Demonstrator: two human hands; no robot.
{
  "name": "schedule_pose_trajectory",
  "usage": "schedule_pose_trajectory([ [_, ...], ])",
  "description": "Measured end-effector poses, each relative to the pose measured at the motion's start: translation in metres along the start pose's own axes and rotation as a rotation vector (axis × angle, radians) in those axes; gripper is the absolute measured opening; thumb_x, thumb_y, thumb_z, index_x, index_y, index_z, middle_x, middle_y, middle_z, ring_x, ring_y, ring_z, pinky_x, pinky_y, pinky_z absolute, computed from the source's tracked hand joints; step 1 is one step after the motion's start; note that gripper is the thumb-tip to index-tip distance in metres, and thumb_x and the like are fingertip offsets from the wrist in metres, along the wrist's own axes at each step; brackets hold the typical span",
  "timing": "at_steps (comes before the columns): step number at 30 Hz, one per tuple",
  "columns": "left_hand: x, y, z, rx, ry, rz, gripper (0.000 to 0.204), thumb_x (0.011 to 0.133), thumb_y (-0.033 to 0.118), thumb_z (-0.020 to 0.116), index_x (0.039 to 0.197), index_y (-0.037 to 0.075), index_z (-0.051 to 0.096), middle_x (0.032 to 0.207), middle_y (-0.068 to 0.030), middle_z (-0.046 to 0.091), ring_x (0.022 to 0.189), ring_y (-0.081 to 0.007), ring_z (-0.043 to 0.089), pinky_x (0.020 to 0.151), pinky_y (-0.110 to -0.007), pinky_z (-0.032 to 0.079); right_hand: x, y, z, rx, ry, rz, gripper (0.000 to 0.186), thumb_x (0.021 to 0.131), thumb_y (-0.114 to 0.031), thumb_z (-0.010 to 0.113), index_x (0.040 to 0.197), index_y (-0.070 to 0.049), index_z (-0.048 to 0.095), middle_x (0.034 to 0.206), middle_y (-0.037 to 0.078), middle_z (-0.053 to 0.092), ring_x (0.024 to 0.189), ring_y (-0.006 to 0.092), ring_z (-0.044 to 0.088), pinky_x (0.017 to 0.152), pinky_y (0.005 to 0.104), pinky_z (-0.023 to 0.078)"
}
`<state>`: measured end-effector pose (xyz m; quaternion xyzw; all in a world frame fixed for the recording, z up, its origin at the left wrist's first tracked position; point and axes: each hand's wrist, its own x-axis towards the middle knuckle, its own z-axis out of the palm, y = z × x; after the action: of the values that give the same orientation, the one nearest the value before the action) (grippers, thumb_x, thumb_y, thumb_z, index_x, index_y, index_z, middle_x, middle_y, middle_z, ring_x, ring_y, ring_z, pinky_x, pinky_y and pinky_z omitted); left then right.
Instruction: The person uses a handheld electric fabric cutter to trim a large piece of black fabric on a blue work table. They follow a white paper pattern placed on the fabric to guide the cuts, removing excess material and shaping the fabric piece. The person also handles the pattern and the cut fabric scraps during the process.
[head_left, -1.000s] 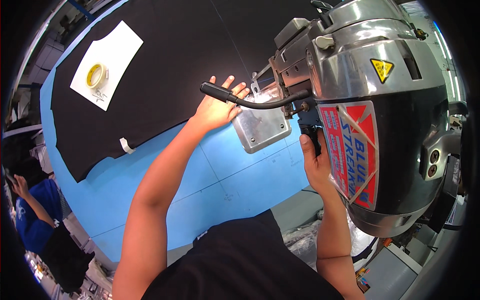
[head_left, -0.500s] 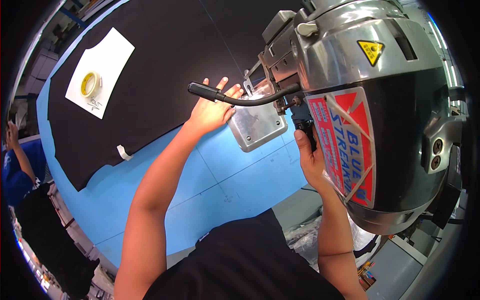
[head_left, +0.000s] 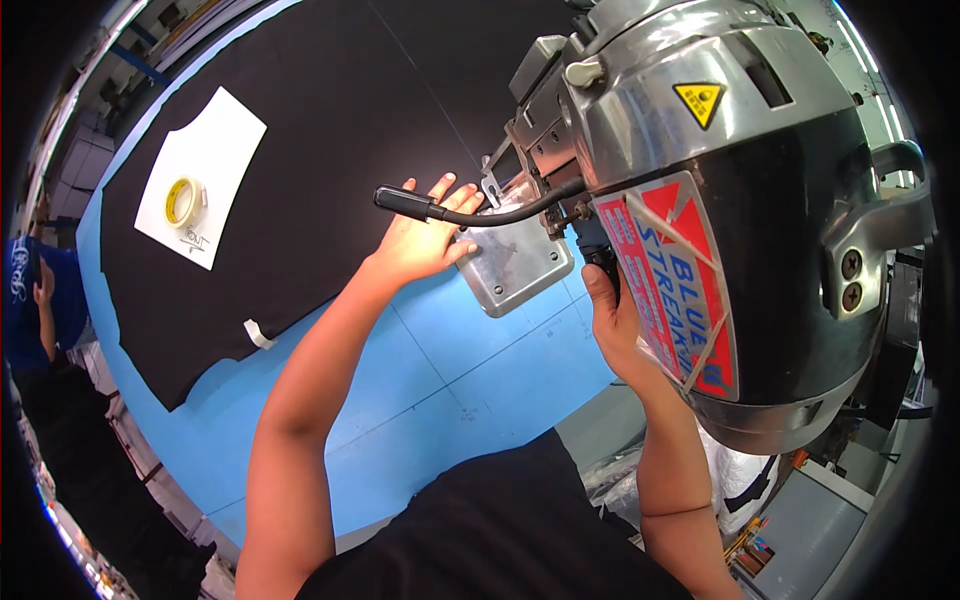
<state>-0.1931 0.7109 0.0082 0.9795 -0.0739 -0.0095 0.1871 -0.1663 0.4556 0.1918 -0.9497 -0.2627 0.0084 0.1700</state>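
A fabric cutting machine (head_left: 790, 240) with a big black and silver motor housing stands at the right. Its flat metal base plate (head_left: 517, 272) rests at the border of the black fabric (head_left: 310, 140), partly over the blue table top. My left hand (head_left: 420, 242) lies flat with fingers spread, on the fabric beside the plate; its thumb reaches the plate's edge. Above its knuckles hangs the machine's black gooseneck lamp (head_left: 408, 203). My right hand (head_left: 612, 318) is wrapped round the machine's black handle (head_left: 597, 254); the housing hides most of its fingers.
On the fabric lies a white paper pattern piece (head_left: 225, 145) with a tape roll (head_left: 181, 203) on it. A small white tag (head_left: 258, 334) sits at the fabric's near edge. The blue table (head_left: 430, 390) has drawn lines. Another person (head_left: 45, 300) stands at far left.
The whole view has shifted slightly, with the pattern piece and tape lower in the picture and the motor housing further left. Both hands keep their places on fabric and handle.
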Motion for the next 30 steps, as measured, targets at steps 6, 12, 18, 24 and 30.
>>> schedule_pose_trajectory([
  [6, 0.001, -0.019, 0.014, 0.108, 0.036, 0.066, 0.081, 0.084, 0.062, 0.064, 0.152, 0.024, 0.040, 0.159, 0.0004, 0.037, 0.151, -0.0276, 0.025, 0.117, -0.070, 0.012, 0.003, -0.004, 0.005, -0.014, 0.024, 0.000, 0.047, 0.101, -0.045, 0.055, 0.127, -0.006, 0.062, 0.108, 0.017, 0.067, 0.099, 0.0336, 0.066, 0.088, 0.0420, 0.050],
  [12, 0.001, -0.017, 0.012, 0.147, -0.010, 0.054, 0.082, 0.084, 0.063, 0.063, 0.154, 0.028, 0.039, 0.161, 0.0023, 0.033, 0.151, -0.0283, 0.023, 0.117, -0.071, 0.011, 0.004, -0.003, 0.011, -0.006, 0.041, 0.005, 0.048, 0.101, -0.046, 0.055, 0.128, -0.007, 0.061, 0.110, 0.017, 0.066, 0.100, 0.0347, 0.065, 0.088, 0.0427, 0.050],
  [18, 0.000, -0.020, 0.015, 0.154, 0.022, 0.078, 0.082, 0.085, 0.059, 0.065, 0.154, 0.026, 0.038, 0.161, 0.0018, 0.034, 0.151, -0.0298, 0.023, 0.115, -0.072, 0.013, 0.011, -0.018, 0.007, -0.094, 0.021, 0.044, 0.048, 0.101, -0.046, 0.054, 0.129, -0.007, 0.060, 0.112, 0.018, 0.066, 0.102, 0.0361, 0.064, 0.089, 0.0438, 0.049],
  [24, -0.002, -0.020, 0.013, 0.185, 0.026, 0.084, 0.084, 0.084, 0.058, 0.067, 0.155, 0.026, 0.037, 0.160, 0.0013, 0.035, 0.151, -0.0289, 0.024, 0.115, -0.073, 0.013, 0.016, -0.027, 0.004, -0.214, 0.045, 0.017, 0.048, 0.101, -0.046, 0.055, 0.129, -0.007, 0.060, 0.113, 0.018, 0.066, 0.103, 0.0370, 0.065, 0.088, 0.0450, 0.050],
  [30, -0.003, -0.020, 0.012, 0.164, 0.042, 0.087, 0.085, 0.083, 0.054, 0.070, 0.155, 0.025, 0.035, 0.160, 0.0016, 0.035, 0.151, -0.0283, 0.025, 0.115, -0.073, 0.013, 0.020, -0.027, 0.005, -0.204, 0.070, -0.001, 0.048, 0.100, -0.046, 0.056, 0.127, -0.007, 0.061, 0.112, 0.017, 0.066, 0.102, 0.0366, 0.065, 0.087, 0.0449, 0.051],
])
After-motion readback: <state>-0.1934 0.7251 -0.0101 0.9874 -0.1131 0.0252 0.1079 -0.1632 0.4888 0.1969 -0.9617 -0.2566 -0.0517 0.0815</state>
